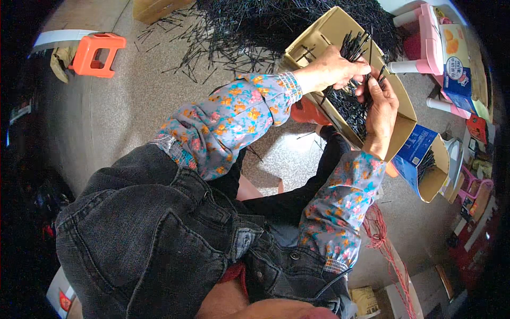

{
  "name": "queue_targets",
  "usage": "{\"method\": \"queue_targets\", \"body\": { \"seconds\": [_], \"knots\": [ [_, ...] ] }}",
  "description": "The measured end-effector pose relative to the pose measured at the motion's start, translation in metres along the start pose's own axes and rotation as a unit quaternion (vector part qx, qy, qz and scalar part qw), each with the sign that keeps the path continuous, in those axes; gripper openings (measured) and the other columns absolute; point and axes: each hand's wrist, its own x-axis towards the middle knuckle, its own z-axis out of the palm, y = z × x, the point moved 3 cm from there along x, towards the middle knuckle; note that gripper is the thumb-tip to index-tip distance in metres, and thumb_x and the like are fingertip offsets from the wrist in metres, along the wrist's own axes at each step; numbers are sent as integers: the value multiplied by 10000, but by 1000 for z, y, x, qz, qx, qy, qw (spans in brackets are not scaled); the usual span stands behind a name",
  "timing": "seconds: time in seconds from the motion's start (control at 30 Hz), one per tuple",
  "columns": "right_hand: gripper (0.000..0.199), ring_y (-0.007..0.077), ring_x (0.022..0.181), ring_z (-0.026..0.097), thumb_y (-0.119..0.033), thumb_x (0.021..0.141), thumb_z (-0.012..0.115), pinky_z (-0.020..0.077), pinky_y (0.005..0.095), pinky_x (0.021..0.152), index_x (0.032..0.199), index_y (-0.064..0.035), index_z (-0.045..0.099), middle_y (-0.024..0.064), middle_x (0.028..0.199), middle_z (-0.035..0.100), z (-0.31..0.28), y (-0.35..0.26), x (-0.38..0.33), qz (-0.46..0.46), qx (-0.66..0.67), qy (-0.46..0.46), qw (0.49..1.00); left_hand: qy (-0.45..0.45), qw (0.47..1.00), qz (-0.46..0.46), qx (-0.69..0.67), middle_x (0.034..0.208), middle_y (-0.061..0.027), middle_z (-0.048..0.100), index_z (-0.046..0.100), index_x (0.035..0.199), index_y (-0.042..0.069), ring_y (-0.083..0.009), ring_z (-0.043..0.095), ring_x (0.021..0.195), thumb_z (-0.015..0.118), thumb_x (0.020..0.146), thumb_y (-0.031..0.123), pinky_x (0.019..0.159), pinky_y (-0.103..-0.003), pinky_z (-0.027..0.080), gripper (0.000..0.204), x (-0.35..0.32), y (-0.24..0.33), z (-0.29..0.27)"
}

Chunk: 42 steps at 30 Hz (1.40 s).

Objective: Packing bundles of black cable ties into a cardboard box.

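Observation:
Both my hands meet over a long open cardboard box partly filled with thin black sticks. My left hand is closed around a bunch of these black sticks, which fan out above its fingers. Close beside it, my right hand has its thumb and fingers bent together at the bunch, with a black stick rising from the fingertips. Exactly how many sticks it pinches is hidden. Floral sleeves cover both forearms.
A large heap of the same black sticks spreads over the floor beyond the box. An orange stool stands far left. At right are a blue carton holding more sticks, a pink and white stool, and red string.

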Motion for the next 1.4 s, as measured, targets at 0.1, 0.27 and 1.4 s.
{"method": "queue_targets", "body": {
  "seconds": [0.1, 0.27, 1.4],
  "knots": [
    [244, 74, 600, 480, -106, 890, 502, 372, 199, 555, 1082, 36, 551, 34, 751, 598, 3, -1, -2, 9, -6, 9, 1000, 11, 1000, -14, 9, 655, -40, 586, 579, 907, 10, -26, 427, 442, 695, 791, 208, 363, -174, 303, 257, -3, 4, 3],
    [189, 66, 578, 442, -132, 896, 504, 343, 193, 539, 990, 9, 588, 25, 753, 601, 3, 4, 1, 7, -29, -15, 999, 13, 1000, 8, 5, 617, -10, 551, 576, 890, 22, -37, 416, 440, 683, 798, 188, 370, -186, 305, 218, -2, 2, -10],
    [306, 98, 667, 469, -289, 903, 527, 378, 241, 614, 975, -17, 647, -4, 767, 569, -32, 18, 10, 39, 161, 117, 979, 34, 994, -18, -101, 528, 10, 444, 543, 773, 47, -75, 397, 426, 724, 749, 136, 383, -245, 321, 204, 4, 0, -10]
  ]
}}
